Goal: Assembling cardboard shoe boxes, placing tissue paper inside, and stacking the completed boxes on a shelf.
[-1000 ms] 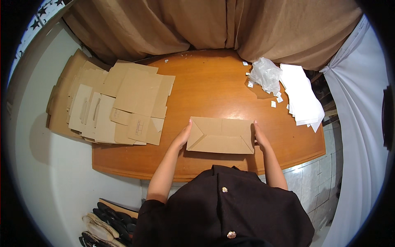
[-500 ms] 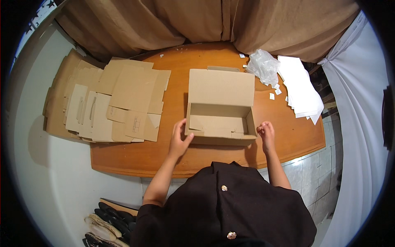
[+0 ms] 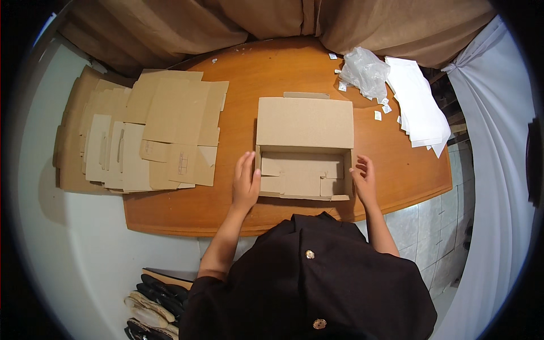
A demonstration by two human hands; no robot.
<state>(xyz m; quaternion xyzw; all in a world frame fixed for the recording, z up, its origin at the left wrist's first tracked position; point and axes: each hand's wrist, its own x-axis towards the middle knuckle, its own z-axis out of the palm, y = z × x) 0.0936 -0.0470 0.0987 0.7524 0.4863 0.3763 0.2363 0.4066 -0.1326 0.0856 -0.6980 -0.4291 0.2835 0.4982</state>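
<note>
An open cardboard box [image 3: 305, 123] stands on the wooden table in front of me, its lid raised at the far side with a narrow flap behind it. Inside, folded flaps lie along the bottom. My left hand [image 3: 246, 182] is beside the box's left wall, fingers stretched forward and holding nothing; whether it touches the wall I cannot tell. At the right wall is my right hand [image 3: 364, 177], its fingers apart and slightly curled, with nothing in them.
A stack of flattened cardboard boxes [image 3: 170, 122] covers the table's [image 3: 187, 215] left part. Far right are a crumpled clear plastic bag [image 3: 365, 73], several small white packets [image 3: 378, 115] and white sheets [image 3: 419, 107]. Shoes [image 3: 156, 306] lie low at the left, near the wall.
The box's near side has come down toward the table, so it sits flatter. My right hand has opened from a pinch, and my left fingers have straightened along the left side.
</note>
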